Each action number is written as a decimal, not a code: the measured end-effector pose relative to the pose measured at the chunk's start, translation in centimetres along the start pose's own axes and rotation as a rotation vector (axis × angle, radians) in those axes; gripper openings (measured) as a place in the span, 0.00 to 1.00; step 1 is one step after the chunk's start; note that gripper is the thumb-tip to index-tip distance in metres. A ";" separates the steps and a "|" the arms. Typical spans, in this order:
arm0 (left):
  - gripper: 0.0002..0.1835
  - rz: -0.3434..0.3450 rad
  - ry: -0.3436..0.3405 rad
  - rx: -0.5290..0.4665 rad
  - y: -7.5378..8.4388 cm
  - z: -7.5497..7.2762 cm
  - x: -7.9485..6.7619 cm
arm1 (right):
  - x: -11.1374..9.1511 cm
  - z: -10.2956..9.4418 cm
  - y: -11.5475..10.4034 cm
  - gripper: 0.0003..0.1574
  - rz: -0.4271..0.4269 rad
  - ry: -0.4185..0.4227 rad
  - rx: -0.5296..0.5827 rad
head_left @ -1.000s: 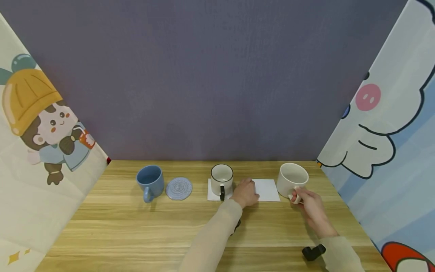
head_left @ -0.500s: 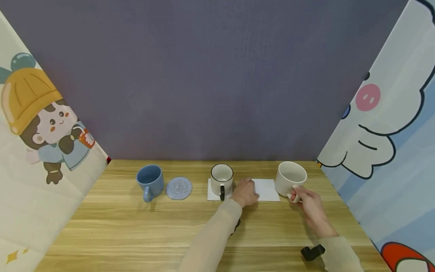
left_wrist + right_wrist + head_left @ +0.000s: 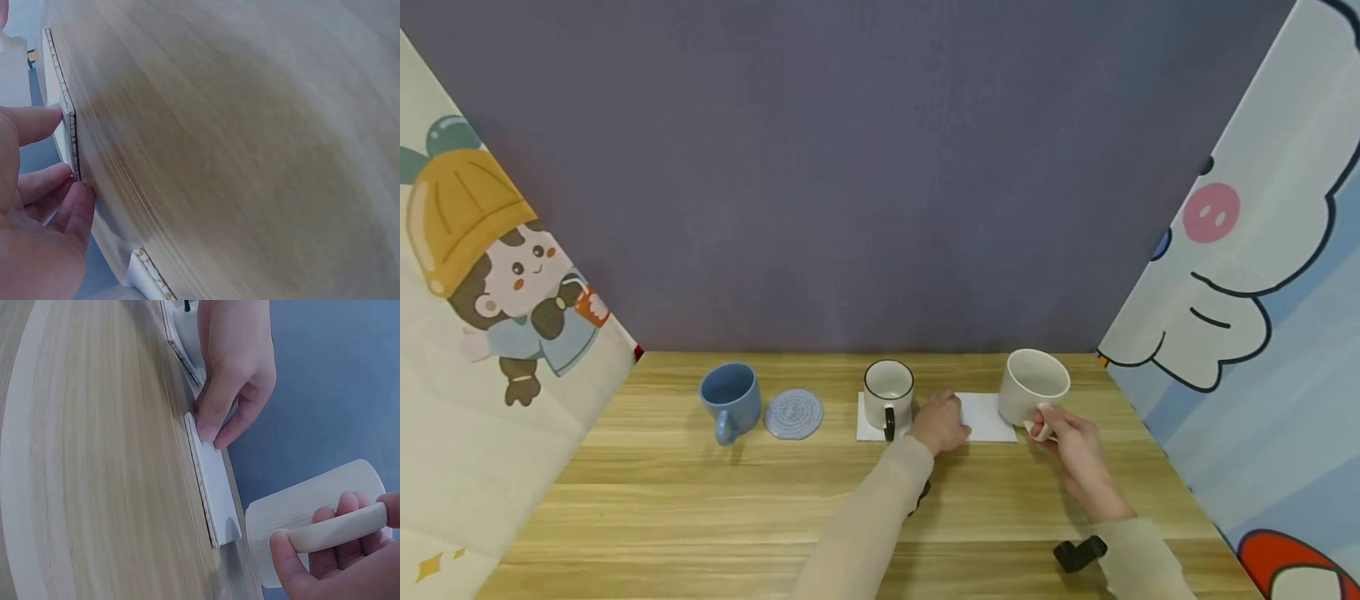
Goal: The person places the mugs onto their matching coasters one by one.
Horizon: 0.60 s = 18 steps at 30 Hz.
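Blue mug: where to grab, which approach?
Probably the handle, coming from the person's side: the blue mug stands upright with its handle jutting nearward, slightly left, and nothing stands before it. The round coaster beside it lies flat.

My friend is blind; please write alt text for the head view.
A person's right hand holds a plain mug by its handle near a white coaster, whose left end the left hand holds. Further left on the wooden table are a black-rimmed mug on a second white coaster, a round blue coaster and a blue mug.
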State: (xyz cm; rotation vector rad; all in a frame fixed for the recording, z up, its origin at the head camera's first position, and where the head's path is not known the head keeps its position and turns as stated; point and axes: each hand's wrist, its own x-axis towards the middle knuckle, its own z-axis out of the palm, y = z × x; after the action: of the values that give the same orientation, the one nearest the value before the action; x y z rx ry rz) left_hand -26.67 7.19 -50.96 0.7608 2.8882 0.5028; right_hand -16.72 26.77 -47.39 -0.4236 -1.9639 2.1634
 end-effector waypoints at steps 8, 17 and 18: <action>0.16 -0.001 0.004 0.003 0.0 0.1 0.1 | -0.2 1.0 0.0 0.18 0.004 -0.016 0.030; 0.18 -0.002 0.009 0.000 0.0 0.2 0.1 | -0.3 2.0 0.4 0.18 -0.025 0.016 0.015; 0.19 -0.003 0.008 0.001 0.0 0.2 0.1 | -0.3 2.1 0.5 0.18 -0.024 0.019 0.016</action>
State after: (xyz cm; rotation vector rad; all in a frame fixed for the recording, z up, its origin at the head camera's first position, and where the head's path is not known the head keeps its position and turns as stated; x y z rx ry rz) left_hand -26.71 7.31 -51.16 0.7557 2.8966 0.5058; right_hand -17.12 24.64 -47.67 -0.4135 -1.9302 2.1512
